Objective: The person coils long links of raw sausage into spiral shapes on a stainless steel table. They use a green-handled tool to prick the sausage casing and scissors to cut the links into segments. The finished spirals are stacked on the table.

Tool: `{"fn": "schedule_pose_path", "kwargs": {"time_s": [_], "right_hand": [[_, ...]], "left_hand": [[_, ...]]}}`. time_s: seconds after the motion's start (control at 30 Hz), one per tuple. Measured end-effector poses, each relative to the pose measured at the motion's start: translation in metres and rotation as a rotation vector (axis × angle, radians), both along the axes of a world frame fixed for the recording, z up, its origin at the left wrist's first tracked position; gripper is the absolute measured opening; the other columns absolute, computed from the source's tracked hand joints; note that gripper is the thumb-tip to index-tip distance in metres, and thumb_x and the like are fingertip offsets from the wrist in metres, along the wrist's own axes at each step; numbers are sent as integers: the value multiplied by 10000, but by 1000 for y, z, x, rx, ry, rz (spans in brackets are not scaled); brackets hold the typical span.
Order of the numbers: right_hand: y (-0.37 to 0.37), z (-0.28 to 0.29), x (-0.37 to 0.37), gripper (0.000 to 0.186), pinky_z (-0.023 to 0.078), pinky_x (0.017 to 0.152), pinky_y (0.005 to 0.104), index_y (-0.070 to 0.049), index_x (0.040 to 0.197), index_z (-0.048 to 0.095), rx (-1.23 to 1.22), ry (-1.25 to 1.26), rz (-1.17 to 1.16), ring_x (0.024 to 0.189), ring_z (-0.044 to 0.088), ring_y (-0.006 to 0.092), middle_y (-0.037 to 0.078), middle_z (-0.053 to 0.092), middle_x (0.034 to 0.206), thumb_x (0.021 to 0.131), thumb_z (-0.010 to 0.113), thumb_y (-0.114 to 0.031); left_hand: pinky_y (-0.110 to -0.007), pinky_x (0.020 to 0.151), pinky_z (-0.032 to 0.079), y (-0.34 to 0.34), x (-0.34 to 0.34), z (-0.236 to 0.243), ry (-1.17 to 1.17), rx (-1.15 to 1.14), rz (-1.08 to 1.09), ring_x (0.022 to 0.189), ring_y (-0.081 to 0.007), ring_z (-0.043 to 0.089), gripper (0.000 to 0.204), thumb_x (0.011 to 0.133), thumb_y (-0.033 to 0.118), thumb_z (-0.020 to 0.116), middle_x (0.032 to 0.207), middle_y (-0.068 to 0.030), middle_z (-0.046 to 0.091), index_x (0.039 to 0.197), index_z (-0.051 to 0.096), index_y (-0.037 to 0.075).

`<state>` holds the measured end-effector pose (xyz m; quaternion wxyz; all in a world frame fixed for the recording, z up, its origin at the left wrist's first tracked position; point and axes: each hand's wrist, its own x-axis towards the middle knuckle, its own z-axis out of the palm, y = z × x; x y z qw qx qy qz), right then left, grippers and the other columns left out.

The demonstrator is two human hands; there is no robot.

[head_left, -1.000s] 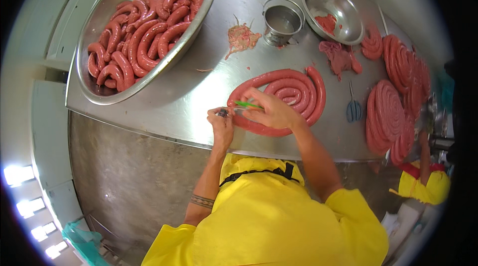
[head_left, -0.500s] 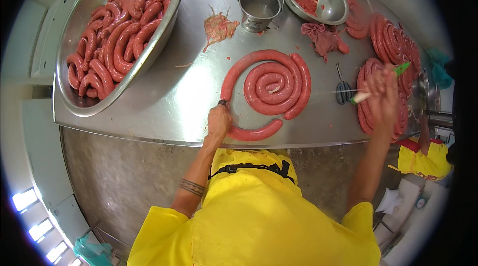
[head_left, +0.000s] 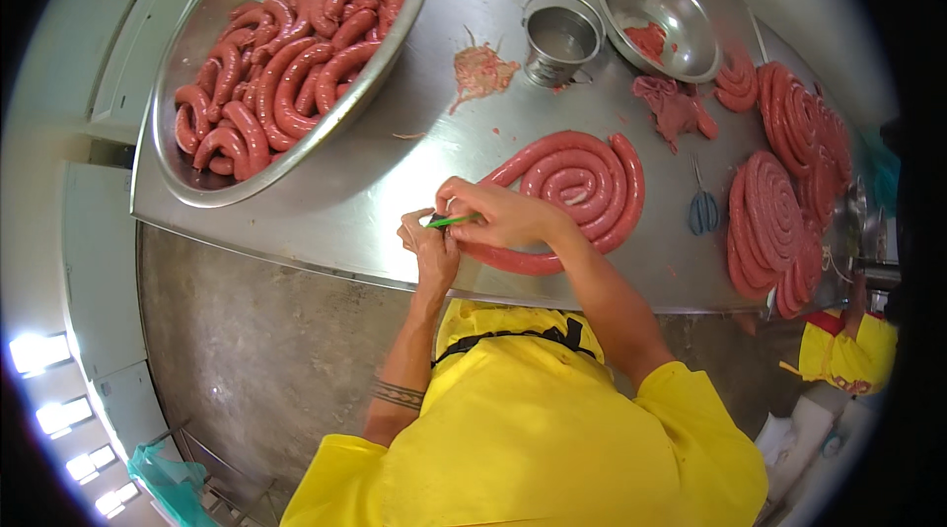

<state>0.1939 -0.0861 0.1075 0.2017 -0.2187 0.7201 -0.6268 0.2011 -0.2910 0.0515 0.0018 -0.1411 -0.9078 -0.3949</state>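
Observation:
A long, raw, pink-red sausage [head_left: 631, 177] lies coiled in a spiral on the steel table. Its outer length curves round toward me, and my left hand [head_left: 430, 246] is closed on that part near the table's front edge. A dark band shows by the left thumb. My right hand [head_left: 503, 211] has come up against the left one, its fingers closed round a slim green string holder [head_left: 452, 221]. String at the pinch is too fine to make out. Both hands cover the stretch of sausage between them.
A big steel basin [head_left: 222, 200] heaped with sausages stands at left. Beyond the coil are casing scraps [head_left: 483, 71], a small metal bucket [head_left: 560, 59] and a bowl [head_left: 695, 49] with minced meat. Blue-handled scissors [head_left: 703, 213] and more sausage coils [head_left: 769, 211] lie right; another person's yellow clothing [head_left: 838, 354] shows beyond.
My right hand has swung from the far right, where it held the string taut, back to my left hand with the green holder. The whole view has shifted slightly.

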Motion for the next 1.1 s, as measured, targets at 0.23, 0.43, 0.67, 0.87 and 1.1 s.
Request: {"fn": "schedule_pose_path", "kwargs": {"time_s": [0.23,0.43,0.67,0.87,1.1], "right_hand": [[70,71,50,266,470,716,328,-82,1246,546,-149,43,-761,768,547,185,56,585,894,991,568,-154],[169,100,141,214,380,493,257,-102,1153,511,147,-613,-1003,535,392,71,-41,486,746,1023,558,-266],[25,-47,23,309,475,951,397,-54,1323,505,446,351,-422,1072,634,355,165,634,1131,1024,503,-133],[-13,67,9,285,505,892,393,-72,1218,558,171,147,-183,998,635,352,167,654,1095,935,585,-57],[178,148,76,82,380,558,255,-73,1001,589,-1110,38,-1086,570,411,83,-19,428,680,979,550,-142]], "left_hand": [[-445,627,544,32,4,-23,-387,-6,-51,633,-354,675,193,961,122,532,690,-203,658,894,642,-22],[-419,735,533,34,-8,-4,-828,324,224,883,-369,672,191,962,141,559,958,-246,653,942,626,-36],[-589,1120,251,4,1,19,156,-171,-42,1424,-422,325,273,926,119,628,1570,-226,328,1161,627,-19],[-384,886,458,-11,4,5,-627,498,-4,1005,-186,587,188,1035,167,539,1100,-82,650,1017,659,23],[-425,600,502,15,11,0,-518,71,-420,634,-329,671,280,1052,190,492,679,-186,646,935,639,-17]]}}
